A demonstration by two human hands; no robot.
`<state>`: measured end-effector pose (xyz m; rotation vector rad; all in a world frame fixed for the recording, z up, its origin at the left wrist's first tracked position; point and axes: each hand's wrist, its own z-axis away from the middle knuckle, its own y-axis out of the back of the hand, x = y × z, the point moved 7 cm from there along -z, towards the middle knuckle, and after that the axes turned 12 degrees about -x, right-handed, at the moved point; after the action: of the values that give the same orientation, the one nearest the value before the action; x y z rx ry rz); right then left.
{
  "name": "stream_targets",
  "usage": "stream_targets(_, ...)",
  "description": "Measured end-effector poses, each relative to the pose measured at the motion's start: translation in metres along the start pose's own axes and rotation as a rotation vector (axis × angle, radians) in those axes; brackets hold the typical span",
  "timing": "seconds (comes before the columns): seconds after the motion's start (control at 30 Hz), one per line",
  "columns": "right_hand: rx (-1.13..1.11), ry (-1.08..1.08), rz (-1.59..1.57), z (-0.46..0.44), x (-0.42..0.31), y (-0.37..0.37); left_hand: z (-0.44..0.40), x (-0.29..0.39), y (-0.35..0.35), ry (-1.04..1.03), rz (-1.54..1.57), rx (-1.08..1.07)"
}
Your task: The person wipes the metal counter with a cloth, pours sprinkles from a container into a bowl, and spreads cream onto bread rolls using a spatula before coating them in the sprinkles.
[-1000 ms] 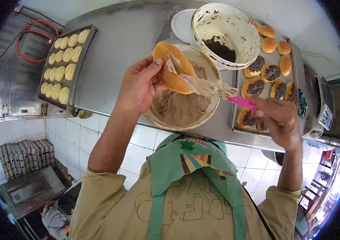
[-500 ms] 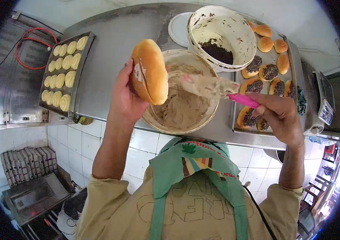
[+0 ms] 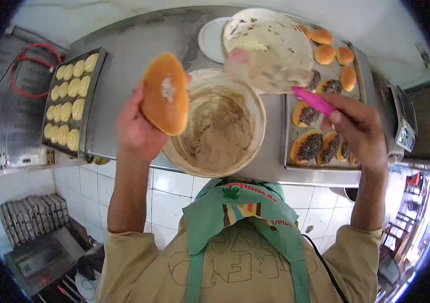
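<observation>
My left hand (image 3: 139, 126) holds an oval bread bun (image 3: 165, 103) upright, with a pale smear of cream on the side that shows. The fingers wrap round it from behind. In my right hand (image 3: 354, 123) is the pink handle of a spatula (image 3: 270, 73), its blade coated with brownish cream and blurred by motion. The blade is over the front of a white bucket (image 3: 275, 38). Between the hands stands a wide tub (image 3: 260, 126) with brown cream spread on its bottom and walls.
At the right lies a tray (image 3: 288, 146) of buns, several topped with dark sprinkles. Another tray (image 3: 89, 96) at the left holds pale swirled dough pieces. A round white lid (image 3: 210, 40) is beside the bucket. A scale (image 3: 406, 134) stands at the far right.
The bun has moved left, away from the tub, and been turned in my left hand. The spatula has left the bun and risen towards the bucket. The whole view has shifted somewhat.
</observation>
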<state>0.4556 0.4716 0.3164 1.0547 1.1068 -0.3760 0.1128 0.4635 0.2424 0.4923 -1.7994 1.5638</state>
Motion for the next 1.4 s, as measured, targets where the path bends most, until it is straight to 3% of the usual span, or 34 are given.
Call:
stream_targets(0.07, -0.029, -0.192, -0.202, 0.005, 0.004, 0.002, -0.002, -0.010, -0.003, 0.045, 0.012, 0.028)
stream_targets(0.2, -0.013, 0.027, -0.225, -0.005, 0.005, -0.028, -0.002, -0.027, -0.012, 0.140, 0.148, -0.018)
stream_targets(0.23, -0.053, -0.082, -0.224, -0.005, 0.006, -0.032, -0.001, -0.030, -0.013, 0.146, 0.167, 0.023)
stream_targets(0.3, 0.014, 0.032, -0.126, -0.007, 0.003, -0.040, 0.002, -0.033, -0.016, 0.169, 0.164, 0.107)
stream_targets(0.53, 0.158, 0.347, 0.432, 0.001, -0.024, -0.072, 0.008, -0.041, -0.025, 0.189, 0.331, -0.140)
stream_targets(0.63, 0.132, 0.527, 0.618, 0.014, -0.033, -0.095, 0.009, -0.047, -0.034, 0.243, 0.395, 0.135)
stream_targets(0.67, 0.125, 0.534, 0.664, 0.019, -0.035, -0.096, 0.010, -0.046, -0.039, 0.242, 0.399, 0.108)
stream_targets(0.83, 0.226, 0.547, 0.842, 0.028, -0.029, -0.081, 0.024, -0.046, -0.042, 0.279, 0.264, 0.081)
stream_targets(0.93, 0.279, 0.483, 0.740, 0.020, -0.020, -0.067, 0.027, -0.046, -0.035, 0.310, 0.116, 0.090)
stream_targets(1.03, 0.294, 0.383, 0.653, 0.021, -0.013, -0.060, 0.023, -0.053, -0.036, 0.343, 0.340, -0.224)
stream_targets(1.17, 0.232, 0.347, 0.515, 0.025, -0.014, -0.062, 0.022, -0.053, -0.032, 0.328, 0.329, -0.181)
stream_targets(1.23, 0.242, 0.356, 0.595, 0.023, -0.012, -0.064, 0.023, -0.048, -0.039, 0.333, 0.335, -0.113)
stream_targets(1.33, 0.274, 0.293, 0.549, 0.024, -0.007, -0.057, 0.019, -0.052, -0.039, 0.348, 0.339, -0.258)
stream_targets(1.4, 0.260, 0.289, 0.501, 0.025, -0.008, -0.057, 0.020, -0.049, -0.039, 0.331, 0.326, -0.242)
